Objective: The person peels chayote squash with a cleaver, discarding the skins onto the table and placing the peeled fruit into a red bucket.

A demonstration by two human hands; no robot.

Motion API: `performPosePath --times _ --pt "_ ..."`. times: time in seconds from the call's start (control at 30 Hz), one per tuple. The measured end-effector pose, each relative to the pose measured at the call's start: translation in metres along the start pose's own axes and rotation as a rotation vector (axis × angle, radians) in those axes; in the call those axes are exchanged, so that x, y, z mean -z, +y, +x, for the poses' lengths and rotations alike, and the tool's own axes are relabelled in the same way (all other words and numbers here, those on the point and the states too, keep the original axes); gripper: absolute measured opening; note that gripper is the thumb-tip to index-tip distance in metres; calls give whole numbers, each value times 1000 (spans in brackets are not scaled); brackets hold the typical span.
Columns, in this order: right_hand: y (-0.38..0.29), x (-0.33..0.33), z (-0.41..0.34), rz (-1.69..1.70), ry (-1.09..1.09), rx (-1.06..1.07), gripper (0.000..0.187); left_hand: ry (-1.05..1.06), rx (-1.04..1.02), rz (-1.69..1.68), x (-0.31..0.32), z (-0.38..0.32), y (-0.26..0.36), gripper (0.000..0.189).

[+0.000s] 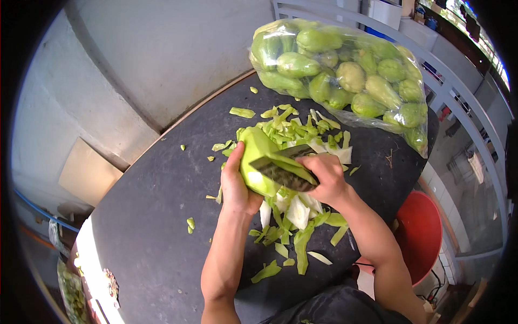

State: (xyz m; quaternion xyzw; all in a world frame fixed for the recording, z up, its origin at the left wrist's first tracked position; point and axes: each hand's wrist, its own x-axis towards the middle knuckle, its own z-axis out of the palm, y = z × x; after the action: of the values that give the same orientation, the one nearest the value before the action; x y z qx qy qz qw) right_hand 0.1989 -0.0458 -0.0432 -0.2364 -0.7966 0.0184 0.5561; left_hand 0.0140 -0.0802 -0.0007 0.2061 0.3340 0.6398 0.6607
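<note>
My left hand point(238, 188) grips a pale green, largely peeled chayote point(259, 146), its thumb along the near left side. The handle of a broad, dark-bladed cutting tool point(285, 174) is inside my right hand point(330, 174), mostly hidden by the fingers. Its blade lies against the right side of the chayote. A green strip of peel shows between two dark parts of the tool; whether it is a knife or a peeler I cannot tell. Beneath both hands spreads a heap of green peelings point(301, 247) with white slices point(298, 212) among them.
A clear plastic bag of whole chayotes point(340, 77) rests at the far right of the dark table point(153, 251). Past the table's right edge stands a red bucket point(421, 239). Behind are a grey wall point(170, 44) and a metal railing point(477, 137). Another bag point(73, 291) sits lower left.
</note>
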Motion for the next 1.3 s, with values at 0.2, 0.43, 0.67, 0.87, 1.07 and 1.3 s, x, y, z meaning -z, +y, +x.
performPosePath --times 0.2,0.43,0.67,0.87,1.07,1.3 --pt "24 -3 -8 -141 -190 -302 27 -76 63 4 1 -2 2 51" --pt "14 0 -6 -52 -207 -516 30 -185 69 -157 -3 -2 5 55" --pt "-5 2 2 -124 36 222 45 -58 31 -229 5 6 6 53" --pt "-17 -1 0 -251 45 360 40 -97 81 -221 0 0 -2 49" --pt "-9 -5 -5 -190 82 238 41 -122 20 -166 -2 -1 -3 52" --pt "-3 2 5 -112 47 34 42 -39 -79 -34 -10 -8 1 59"
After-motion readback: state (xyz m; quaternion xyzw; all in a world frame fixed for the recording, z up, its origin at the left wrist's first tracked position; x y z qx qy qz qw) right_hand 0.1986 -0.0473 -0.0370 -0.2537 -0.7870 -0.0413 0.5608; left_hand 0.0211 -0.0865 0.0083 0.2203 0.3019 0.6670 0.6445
